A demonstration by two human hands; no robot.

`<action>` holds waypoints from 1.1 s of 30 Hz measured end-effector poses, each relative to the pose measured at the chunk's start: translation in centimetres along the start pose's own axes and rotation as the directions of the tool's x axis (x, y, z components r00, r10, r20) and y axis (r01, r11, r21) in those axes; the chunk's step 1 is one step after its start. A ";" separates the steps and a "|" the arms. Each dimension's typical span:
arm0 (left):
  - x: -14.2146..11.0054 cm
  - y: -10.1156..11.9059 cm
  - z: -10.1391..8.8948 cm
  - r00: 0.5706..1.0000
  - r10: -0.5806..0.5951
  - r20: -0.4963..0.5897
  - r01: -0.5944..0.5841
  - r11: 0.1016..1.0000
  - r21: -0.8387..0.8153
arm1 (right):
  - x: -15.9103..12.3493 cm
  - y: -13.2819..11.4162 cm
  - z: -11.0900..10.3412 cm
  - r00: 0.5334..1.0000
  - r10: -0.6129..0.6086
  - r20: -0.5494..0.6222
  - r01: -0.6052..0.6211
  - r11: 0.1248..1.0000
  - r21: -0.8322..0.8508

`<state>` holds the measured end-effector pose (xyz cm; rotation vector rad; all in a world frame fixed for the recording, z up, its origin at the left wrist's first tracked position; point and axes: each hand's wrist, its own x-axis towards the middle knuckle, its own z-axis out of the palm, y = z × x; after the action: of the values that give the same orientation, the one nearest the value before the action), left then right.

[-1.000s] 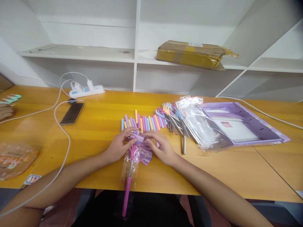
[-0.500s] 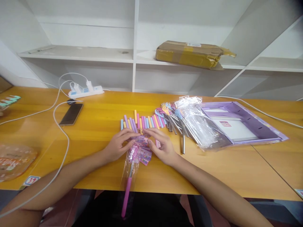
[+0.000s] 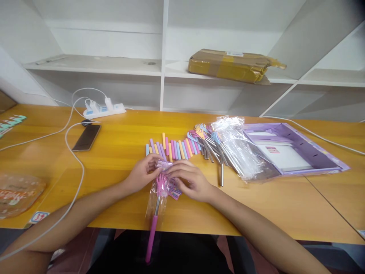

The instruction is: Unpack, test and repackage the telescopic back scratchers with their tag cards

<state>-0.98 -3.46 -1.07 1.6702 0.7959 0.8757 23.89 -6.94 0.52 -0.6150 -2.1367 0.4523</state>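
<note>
A pink back scratcher (image 3: 154,222) with a hand-shaped head lies in a clear plastic sleeve (image 3: 153,204), its handle hanging over the table's near edge. My left hand (image 3: 142,175) pinches the sleeve's top by a small purple card (image 3: 164,164). My right hand (image 3: 190,181) curls its fingers on the same top edge, over a few purple printed cards (image 3: 173,190). Behind my hands lies a row of pastel handle grips (image 3: 171,147).
Several metal back scratchers (image 3: 209,146) and empty clear sleeves (image 3: 239,150) lie right of the grips, beside an open purple box (image 3: 296,152). A phone (image 3: 86,137), white cable and power strip (image 3: 104,109) sit left. A taped parcel (image 3: 234,65) rests on the shelf.
My fingers have drawn together on the sleeve's top, the right hand curling inward over the cards. The other person's hand at the far left has left the view.
</note>
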 end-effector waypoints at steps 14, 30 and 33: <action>0.1 -0.3 -0.2 0.999 0.003 -0.043 0.002 0.993 0.116 | -0.4 -0.2 -0.1 0.996 -0.085 -0.033 0.084 0.996 -0.034; 0.2 0.5 -0.3 0.998 0.057 -0.024 -0.049 0.966 0.253 | -1.1 1.0 0.8 0.991 -0.070 0.117 0.106 0.935 -0.337; 0.1 0.4 -0.3 0.999 0.027 -0.037 -0.017 0.970 0.241 | -1.0 1.1 0.9 0.992 -0.042 0.121 0.080 0.942 -0.327</action>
<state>-1.16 -3.30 -0.64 1.8804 0.9430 0.8569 23.94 -6.73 -1.18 -0.7212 -2.3554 0.0913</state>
